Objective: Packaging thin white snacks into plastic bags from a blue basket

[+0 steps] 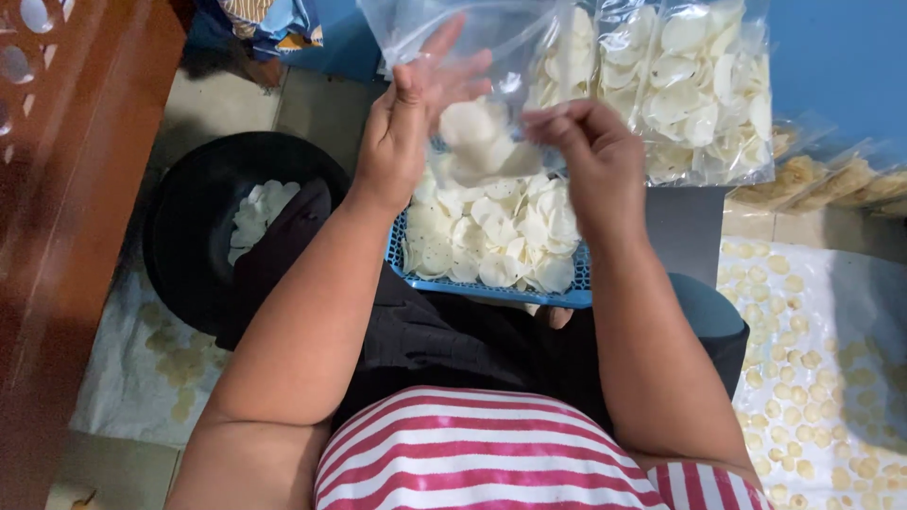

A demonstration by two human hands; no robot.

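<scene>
A tiled floor runs under everything here, with a reddish-brown wooden cabinet (57, 236) along its left edge and a blue wall behind. On the right side of the floor lies a pale sheet (831, 378) strewn with small yellowish round crackers, spread in one layer, probably to dry. At the left, a big round black basin (189, 236) sits on another cloth with a few thin white chips at its bottom. Against the wall lean sealed clear plastic packets of white chips (699, 85), stacked upright, out of the way.

A shallow blue plastic basket (491, 288) heaped with white chips rests on the person's lap, close under both hands. Above it hangs a clear plastic bag (472, 85), partly filled with chips. The left hand (406, 132) grips the bag's side to keep it open, while the right hand (590, 156) pinches its edge, fingers closed on the film.
</scene>
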